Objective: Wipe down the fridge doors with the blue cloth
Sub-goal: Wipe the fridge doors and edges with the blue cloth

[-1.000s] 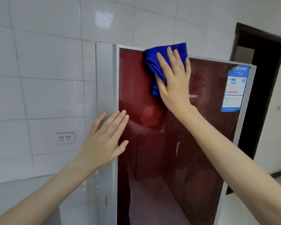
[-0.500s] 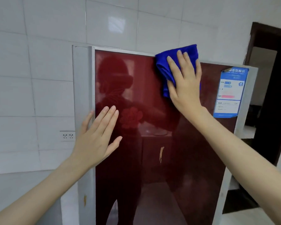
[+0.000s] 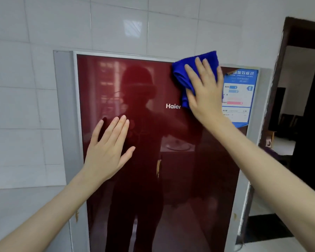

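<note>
The fridge door [image 3: 149, 179] is glossy dark red with a silver frame and fills the middle of the view. A bunched blue cloth [image 3: 184, 77] lies against the door's upper right part, reaching over the top edge. My right hand [image 3: 205, 91] presses flat on the cloth with straight fingers, covering most of it. My left hand [image 3: 107, 148] rests flat on the door lower down, toward its left side, fingers straight and together.
A blue and white energy label [image 3: 238, 95] is stuck on the door's top right corner, just right of the cloth. White tiled wall [image 3: 25, 106] lies to the left and above. A dark doorway [image 3: 302, 115] opens on the right.
My right hand and the cloth have slid rightward along the top of the door toward the label. My left hand has shifted from the door's left edge onto the red panel.
</note>
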